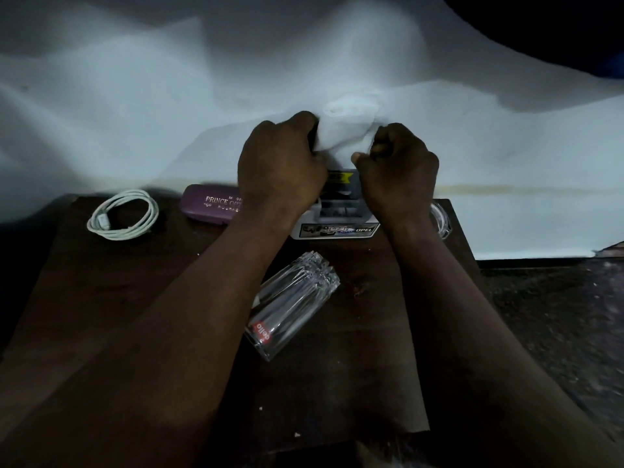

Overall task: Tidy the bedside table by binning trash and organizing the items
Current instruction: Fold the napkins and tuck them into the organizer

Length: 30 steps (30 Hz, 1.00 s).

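Observation:
Both hands are at the far edge of the dark wooden bedside table (141,298). My left hand (282,160) and my right hand (398,163) both grip a crumpled white tissue (347,130) between them, above a small box with "OPEL" print (337,228). A clear drinking glass with a red label (290,305) lies on its side mid-table. A purple glasses case (209,204) sits left of my left wrist. A coiled white cable (123,214) lies at the far left.
A white bedsheet (169,113) rises behind the table. Another clear glass object (440,217) peeks out beside my right wrist at the table's right edge. Small crumbs (358,290) lie on the tabletop. Dark speckled floor (557,315) is to the right.

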### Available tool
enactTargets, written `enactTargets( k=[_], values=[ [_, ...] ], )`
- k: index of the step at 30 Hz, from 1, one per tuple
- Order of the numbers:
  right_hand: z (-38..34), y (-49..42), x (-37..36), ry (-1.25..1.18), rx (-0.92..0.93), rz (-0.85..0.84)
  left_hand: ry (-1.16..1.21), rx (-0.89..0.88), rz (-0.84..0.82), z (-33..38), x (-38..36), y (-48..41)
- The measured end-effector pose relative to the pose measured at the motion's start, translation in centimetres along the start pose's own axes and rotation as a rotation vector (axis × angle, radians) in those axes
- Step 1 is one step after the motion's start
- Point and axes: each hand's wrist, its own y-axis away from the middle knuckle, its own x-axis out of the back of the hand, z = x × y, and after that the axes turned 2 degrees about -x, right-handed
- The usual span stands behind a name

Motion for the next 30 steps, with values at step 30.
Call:
enactTargets(
  k=[30],
  values=[
    [-0.4, 1.0, -0.4, 0.014, 0.006, 0.034, 0.061, 0.067, -0.008, 0.5, 0.1, 0.5]
  ],
)
